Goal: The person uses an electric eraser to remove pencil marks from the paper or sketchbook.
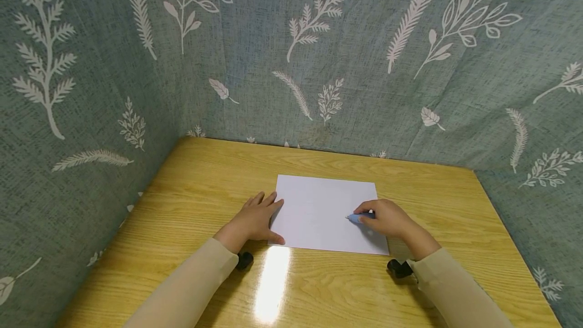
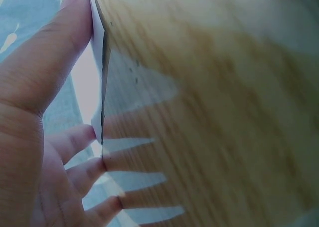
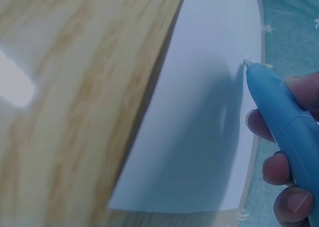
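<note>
And here we are at the desk [image 1: 214,171], a white sheet of paper [image 1: 319,209] lying flat in front of the person, and it looks like the steady-and-start step: one side braced, the other armed. The left hand [image 1: 255,220] is spread wide at the sheet's left edge, fingers well apart, thumb down by the near corner, gripping nothing and seemingly just pinning the paper. Across on the right half, the right hand [image 1: 384,216] has its fingers closed round a blue pen [image 1: 362,217], thumb and fingertips pinching the barrel, its pale tip pointing left and down over the sheet. Is that tip touching? Too close to call, and no mark can be made out on the white. The next move, in my judgement, calls for a light, controlled stroke from the right while the left holds the paper from sliding. As for containers, none shows in any view; paper and pen are out in the open, one on the desk, one in the grip.
</note>
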A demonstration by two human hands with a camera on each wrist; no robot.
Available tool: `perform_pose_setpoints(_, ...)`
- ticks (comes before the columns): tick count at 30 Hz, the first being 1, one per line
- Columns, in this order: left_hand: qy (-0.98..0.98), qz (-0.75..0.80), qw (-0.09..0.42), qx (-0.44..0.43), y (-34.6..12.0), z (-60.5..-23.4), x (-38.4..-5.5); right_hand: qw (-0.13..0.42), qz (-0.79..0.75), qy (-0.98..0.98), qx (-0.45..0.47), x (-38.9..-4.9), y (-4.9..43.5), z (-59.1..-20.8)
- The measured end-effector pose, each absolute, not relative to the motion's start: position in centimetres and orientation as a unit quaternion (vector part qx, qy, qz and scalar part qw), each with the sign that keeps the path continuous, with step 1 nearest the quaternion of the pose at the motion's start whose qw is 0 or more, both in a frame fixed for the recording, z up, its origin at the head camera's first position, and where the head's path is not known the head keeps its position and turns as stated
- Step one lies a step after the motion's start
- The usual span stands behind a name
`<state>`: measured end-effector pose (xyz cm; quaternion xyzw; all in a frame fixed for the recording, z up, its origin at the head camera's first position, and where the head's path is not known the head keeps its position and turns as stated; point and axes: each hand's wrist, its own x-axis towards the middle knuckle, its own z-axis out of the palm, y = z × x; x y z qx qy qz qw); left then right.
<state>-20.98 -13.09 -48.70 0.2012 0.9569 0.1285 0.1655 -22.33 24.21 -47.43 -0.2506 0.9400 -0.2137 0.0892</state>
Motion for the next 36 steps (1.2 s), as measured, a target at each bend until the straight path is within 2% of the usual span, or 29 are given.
perform_pose_setpoints(36,0.958,0.119,0.162,0.206,-13.09,-48.47,-20.93,0.095,-0.207,0.940,-0.253,-22.44,23.89,-47.22)
